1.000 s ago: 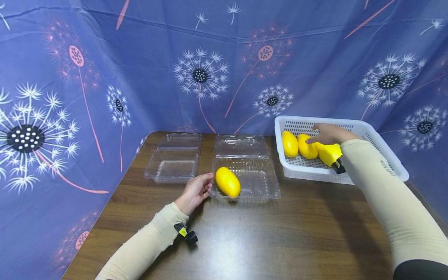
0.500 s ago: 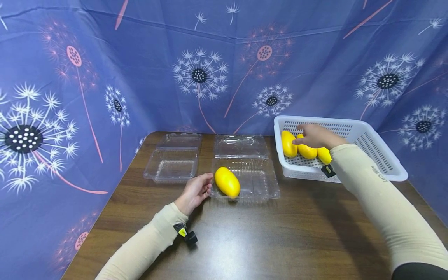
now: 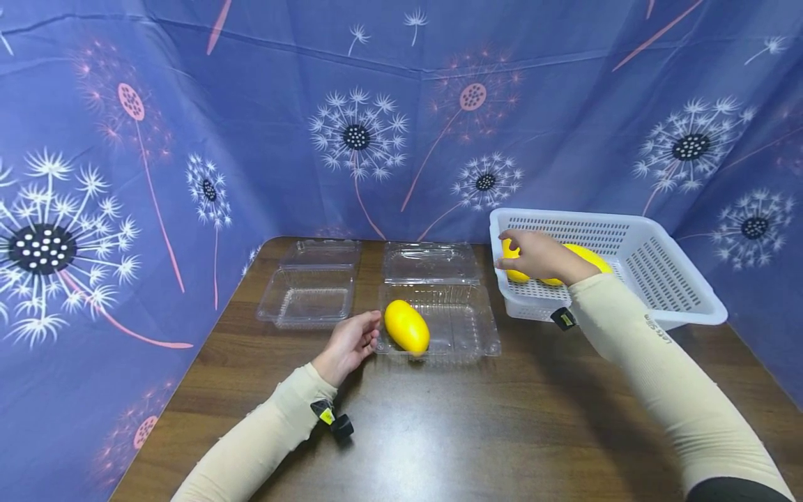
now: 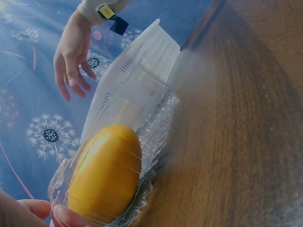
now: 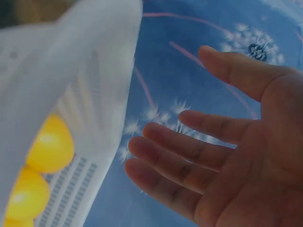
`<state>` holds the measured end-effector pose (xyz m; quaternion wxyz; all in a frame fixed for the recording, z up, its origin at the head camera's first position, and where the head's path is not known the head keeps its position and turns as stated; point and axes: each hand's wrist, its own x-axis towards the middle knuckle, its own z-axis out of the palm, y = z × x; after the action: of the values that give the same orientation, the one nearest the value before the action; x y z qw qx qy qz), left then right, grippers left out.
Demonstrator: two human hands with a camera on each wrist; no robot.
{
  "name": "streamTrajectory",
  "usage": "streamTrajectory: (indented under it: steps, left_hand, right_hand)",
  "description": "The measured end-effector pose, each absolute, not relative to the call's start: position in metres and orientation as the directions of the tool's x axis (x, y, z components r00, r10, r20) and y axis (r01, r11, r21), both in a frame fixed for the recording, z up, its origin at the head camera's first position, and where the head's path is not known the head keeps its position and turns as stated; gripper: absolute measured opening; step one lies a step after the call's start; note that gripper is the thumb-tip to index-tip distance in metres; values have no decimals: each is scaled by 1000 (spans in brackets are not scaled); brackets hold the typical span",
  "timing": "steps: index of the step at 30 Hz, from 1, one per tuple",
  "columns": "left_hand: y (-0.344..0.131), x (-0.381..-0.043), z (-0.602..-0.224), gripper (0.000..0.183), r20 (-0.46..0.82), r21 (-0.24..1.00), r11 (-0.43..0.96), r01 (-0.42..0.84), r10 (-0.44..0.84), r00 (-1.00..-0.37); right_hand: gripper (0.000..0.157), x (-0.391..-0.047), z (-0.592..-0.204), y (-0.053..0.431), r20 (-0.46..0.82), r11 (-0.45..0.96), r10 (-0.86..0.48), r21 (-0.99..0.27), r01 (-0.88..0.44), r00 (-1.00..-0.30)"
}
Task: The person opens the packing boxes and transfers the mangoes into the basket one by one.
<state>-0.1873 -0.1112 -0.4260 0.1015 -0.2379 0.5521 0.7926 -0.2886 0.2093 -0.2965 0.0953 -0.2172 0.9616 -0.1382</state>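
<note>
My left hand [image 3: 349, 345] pinches the left edge of a clear plastic clamshell box [image 3: 461, 335], its fingertips [image 4: 66, 215] right at the rim in the left wrist view. Inside that box, at its left end, lies a yellow mango [image 3: 406, 326]. Over the left part of a white perforated basket [image 3: 668, 244] is my right hand [image 3: 533, 254], fingers spread and nothing in them. Several more yellow mangoes [image 5: 52, 144] sit in the basket; in the head view the hand partly covers them.
A second clear clamshell box [image 3: 307, 296] stands to the left with its lid laid back. All of it rests on a brown wooden table [image 3: 502, 418]. Behind hangs a blue dandelion-print cloth [image 3: 263, 104], close to the basket and boxes.
My right hand has moved left across the basket, from above the right-hand mangoes to above the leftmost one. The left hand, the box and the mango inside it have stayed put.
</note>
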Motion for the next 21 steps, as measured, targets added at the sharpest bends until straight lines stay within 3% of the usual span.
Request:
streamTrajectory:
  steps: [13, 21]
  left_hand:
    - [-112, -189, -424, 12, -485, 831, -362, -422, -100, -869]
    - [-112, -188, -426, 11, -494, 825, -366, -431, -98, -864]
  right_hand:
    - [60, -266, -309, 175, -20, 786, -526, -392, -477, -850]
    - [62, -254, -326, 159, -39, 768, -530, -445, -460, -847]
